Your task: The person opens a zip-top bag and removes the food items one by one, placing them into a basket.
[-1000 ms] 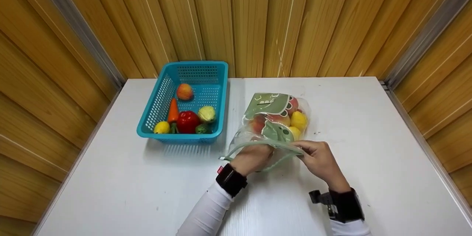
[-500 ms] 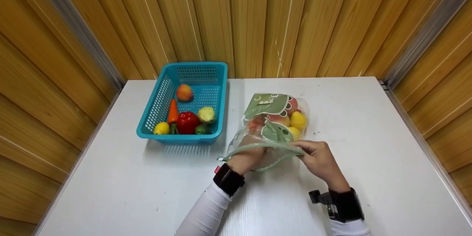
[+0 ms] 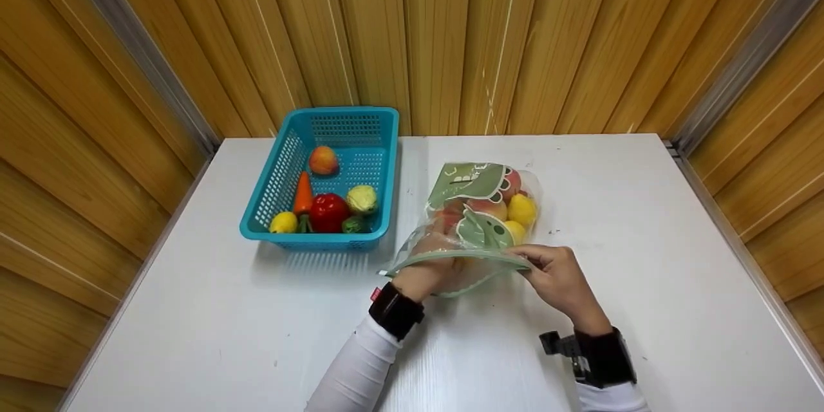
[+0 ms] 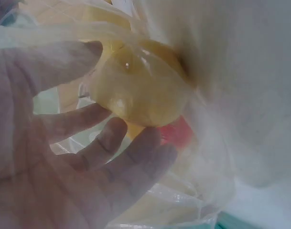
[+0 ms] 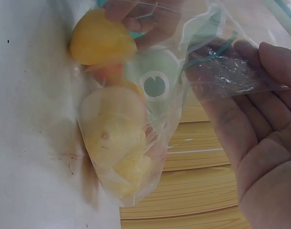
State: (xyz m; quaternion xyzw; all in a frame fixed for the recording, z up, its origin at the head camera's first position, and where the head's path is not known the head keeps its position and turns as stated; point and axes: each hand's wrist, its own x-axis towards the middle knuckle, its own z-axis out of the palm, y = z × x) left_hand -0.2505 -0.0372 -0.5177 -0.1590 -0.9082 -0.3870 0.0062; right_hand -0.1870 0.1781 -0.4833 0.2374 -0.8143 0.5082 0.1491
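Observation:
A clear zip bag [image 3: 467, 187] with a green cartoon print lies on the white table, several pieces of fruit inside, among them a yellow lemon-like one [image 3: 521, 210]. My left hand [image 3: 434, 257] reaches through its mouth. In the left wrist view the fingers [image 4: 100, 148] are loosely spread beside a rounded yellow fruit [image 4: 140, 86], the thumb apart from it. This looks like the yellow fruit [image 5: 102, 38] by the left fingertips in the right wrist view; its kind is unclear. My right hand [image 3: 557, 280] pinches the right end of the bag's green rim between thumb and fingers.
A blue basket [image 3: 250, 222] stands left of the bag. In it lie a peach [image 3: 323, 160], a carrot [image 3: 302, 193], a red bell pepper [image 3: 329, 212], a lemon [image 3: 283, 223], a pale green cabbage-like piece [image 3: 362, 199] and a dark green vegetable [image 3: 355, 224]. Wooden panels rise behind the table.
My left hand has shifted slightly left inside the bag, and a yellowish fruit now shows beside it. The right hand keeps its place on the rim. The basket stays put.

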